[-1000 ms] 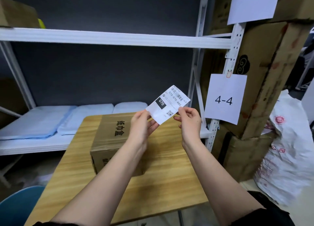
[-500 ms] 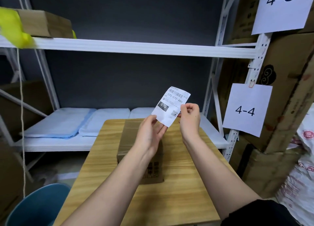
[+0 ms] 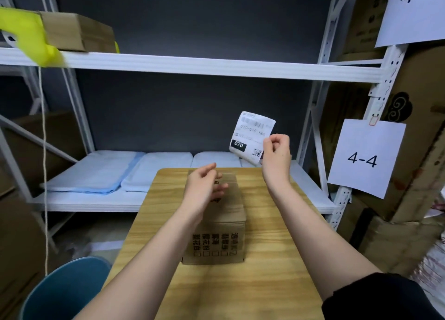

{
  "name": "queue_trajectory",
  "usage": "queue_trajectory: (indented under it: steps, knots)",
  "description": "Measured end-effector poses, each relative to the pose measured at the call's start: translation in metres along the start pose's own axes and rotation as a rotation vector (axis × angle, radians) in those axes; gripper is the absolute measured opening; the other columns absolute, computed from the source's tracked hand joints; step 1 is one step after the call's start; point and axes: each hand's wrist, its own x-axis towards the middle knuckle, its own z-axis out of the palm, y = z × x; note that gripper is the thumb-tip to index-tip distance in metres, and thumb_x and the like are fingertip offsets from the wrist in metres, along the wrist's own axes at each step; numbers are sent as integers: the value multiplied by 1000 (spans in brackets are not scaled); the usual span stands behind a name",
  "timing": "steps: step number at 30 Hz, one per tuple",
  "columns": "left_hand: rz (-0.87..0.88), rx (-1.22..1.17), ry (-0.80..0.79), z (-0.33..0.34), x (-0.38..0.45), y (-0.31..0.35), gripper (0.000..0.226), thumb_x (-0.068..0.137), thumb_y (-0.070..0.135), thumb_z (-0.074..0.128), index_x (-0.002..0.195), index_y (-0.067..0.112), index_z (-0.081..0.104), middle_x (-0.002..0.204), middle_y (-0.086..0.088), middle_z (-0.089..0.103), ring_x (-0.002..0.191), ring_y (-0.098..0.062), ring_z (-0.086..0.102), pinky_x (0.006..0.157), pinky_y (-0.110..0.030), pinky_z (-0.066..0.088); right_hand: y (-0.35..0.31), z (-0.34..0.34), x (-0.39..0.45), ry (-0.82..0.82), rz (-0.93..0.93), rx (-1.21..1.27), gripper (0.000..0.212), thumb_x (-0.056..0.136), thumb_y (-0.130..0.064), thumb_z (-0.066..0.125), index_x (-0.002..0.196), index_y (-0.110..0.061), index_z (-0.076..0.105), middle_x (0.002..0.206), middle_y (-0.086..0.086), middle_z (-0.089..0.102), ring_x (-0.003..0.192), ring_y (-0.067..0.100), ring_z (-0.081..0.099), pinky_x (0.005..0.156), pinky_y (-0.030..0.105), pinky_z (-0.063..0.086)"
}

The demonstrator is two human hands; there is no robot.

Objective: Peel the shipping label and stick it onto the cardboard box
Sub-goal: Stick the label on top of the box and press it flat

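Note:
A white shipping label [image 3: 250, 136] with a barcode, "070" and a QR code is pinched at its lower right edge by my right hand [image 3: 275, 155], held up above the far right corner of the table. My left hand [image 3: 204, 191] hovers open over the top of the cardboard box [image 3: 221, 226], holding nothing, fingers spread. The brown box sits upright on the wooden table [image 3: 265, 271], with printed characters on its near face. Whether the label's backing is still on cannot be made out.
White metal shelving [image 3: 192, 67] stands behind the table, with folded blue-white pads [image 3: 96, 173] on the lower shelf. A small carton [image 3: 77, 32] and a yellow object [image 3: 26, 35] sit upper left. Stacked cartons with paper signs "4-4" [image 3: 363, 158] fill the right. A blue bin [image 3: 60, 288] is lower left.
My left hand has let go of the label and dropped over the box with fingers open. My right hand alone now holds the label, shifted right and up.

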Motion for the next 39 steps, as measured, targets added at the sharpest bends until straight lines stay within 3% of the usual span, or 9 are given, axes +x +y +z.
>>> queue_trajectory:
  steps: [4,7,10,15,20,25,33,37,39]
  knots:
    - [191,254,102,-25,18,6,16,94,24,52,102,19,65,94,5,65,96,-18,61,84,-33,48,-5,4,0,-160,35,12,13,91,-23,50,79,-28,49,81,3,61,74,17,55,63,41,47]
    - [262,379,51,-37,25,11,23,92,34,54,111,21,58,106,6,61,104,-14,57,93,-34,45,-8,6,-2,-290,127,50,6,91,-19,51,85,-18,53,86,4,62,71,15,56,56,25,44]
    - [215,361,-83,-39,24,15,32,93,40,52,116,18,58,113,5,62,101,-10,60,96,-35,45,-8,11,-9,-377,173,56,6,92,-17,51,91,-12,54,83,1,62,61,10,54,52,21,42]
    - [200,222,-101,-41,23,16,29,96,35,47,94,13,67,85,4,68,77,-11,62,82,-30,47,-1,19,-12,-375,195,-23,4,90,-16,51,89,-13,53,83,3,62,60,12,55,46,20,42]
    - [292,446,-95,-48,29,8,6,88,16,63,85,11,65,74,2,61,67,-10,57,80,-34,49,6,25,-14,-397,222,-72,4,88,-18,52,86,-15,54,90,7,66,68,18,60,55,26,47]
    - [231,442,-92,-53,36,7,11,88,15,63,77,15,61,74,-1,59,71,-18,59,80,-46,56,6,25,-12,-485,285,-13,7,90,-15,53,97,-12,53,92,3,64,62,14,59,62,27,49]
    - [185,498,-45,-45,45,13,10,90,17,60,83,11,57,79,-3,61,61,-21,62,56,-33,57,15,30,-10,-427,109,-84,12,93,-13,53,84,-18,47,97,15,65,71,18,63,54,27,55]
    - [154,539,4,-42,50,11,9,88,20,62,83,13,60,80,-1,63,64,-22,63,48,-28,48,19,32,-10,-387,21,-168,6,93,-15,53,89,-15,49,86,-3,55,79,21,63,51,25,55]
    - [126,510,10,-41,51,11,9,87,19,63,81,13,61,84,-3,66,63,-21,64,46,-24,44,21,34,-10,-381,-9,-215,7,92,-17,53,88,-19,48,86,-8,54,87,24,64,59,35,59]
